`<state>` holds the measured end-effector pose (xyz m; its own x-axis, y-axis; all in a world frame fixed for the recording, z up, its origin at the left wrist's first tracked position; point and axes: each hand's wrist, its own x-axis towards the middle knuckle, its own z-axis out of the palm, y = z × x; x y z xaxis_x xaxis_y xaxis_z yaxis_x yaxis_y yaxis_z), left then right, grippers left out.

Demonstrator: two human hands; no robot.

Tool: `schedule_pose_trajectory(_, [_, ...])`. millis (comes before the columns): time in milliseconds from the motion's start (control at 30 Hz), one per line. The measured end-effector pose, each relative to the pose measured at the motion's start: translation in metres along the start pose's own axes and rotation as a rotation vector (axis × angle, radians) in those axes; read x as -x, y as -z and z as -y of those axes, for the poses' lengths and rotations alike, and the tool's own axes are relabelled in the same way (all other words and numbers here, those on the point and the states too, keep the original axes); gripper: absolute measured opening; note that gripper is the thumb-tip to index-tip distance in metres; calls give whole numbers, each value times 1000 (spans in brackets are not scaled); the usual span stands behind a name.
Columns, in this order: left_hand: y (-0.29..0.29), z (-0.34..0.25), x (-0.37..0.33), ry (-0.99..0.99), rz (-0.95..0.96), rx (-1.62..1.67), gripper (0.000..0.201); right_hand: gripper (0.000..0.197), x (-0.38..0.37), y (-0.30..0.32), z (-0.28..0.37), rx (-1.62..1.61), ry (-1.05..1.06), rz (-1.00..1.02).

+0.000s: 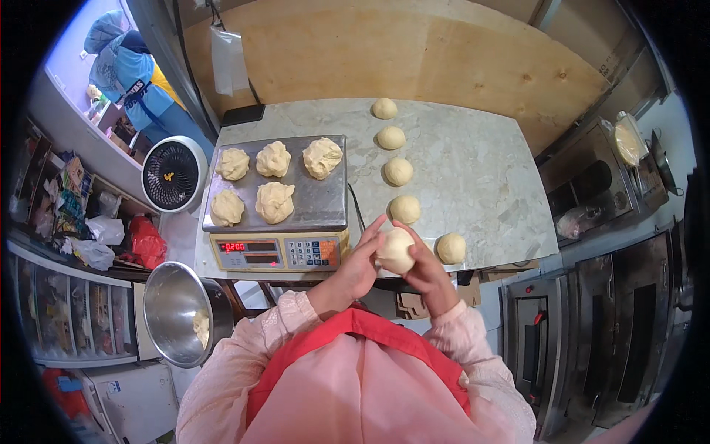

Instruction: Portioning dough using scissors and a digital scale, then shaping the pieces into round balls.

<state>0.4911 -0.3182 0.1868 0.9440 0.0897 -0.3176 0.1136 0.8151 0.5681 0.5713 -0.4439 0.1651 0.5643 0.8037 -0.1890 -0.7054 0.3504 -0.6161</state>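
A smooth, pale dough ball is cupped between my two hands at the front edge of the table. My left hand presses on its left side, while my right hand curls round its right side. Just beyond my fingers, another round dough ball sits on the table, at the near end of a row running to the back. To the right of my right hand lies a separate dough ball. Several rough dough lumps rest apart on the metal plate of a digital scale, left of my hands.
The marbled tabletop ends at a wooden board. A steel bowl with some dough stands at lower left, below a fan. Metal ovens line the right side. Another person stands beyond an opening, back left.
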Motion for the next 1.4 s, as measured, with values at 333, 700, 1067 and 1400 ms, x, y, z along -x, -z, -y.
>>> schedule_pose_trajectory(333, [76,-6,40,239,223,-5,46,54,-56,142,113,770,23,-320])
schedule_pose_trajectory(700, [97,-2,66,220,85,109,45,63,-103,184,119,1714,-175,-83])
schedule_pose_trajectory(1067, [89,1,68,213,30,133,41,49,-101,160,81,2053,9,-370])
schedule_pose_trajectory(1400, [86,3,69,198,10,110,41,32,-106,154,90,2173,-109,-83])
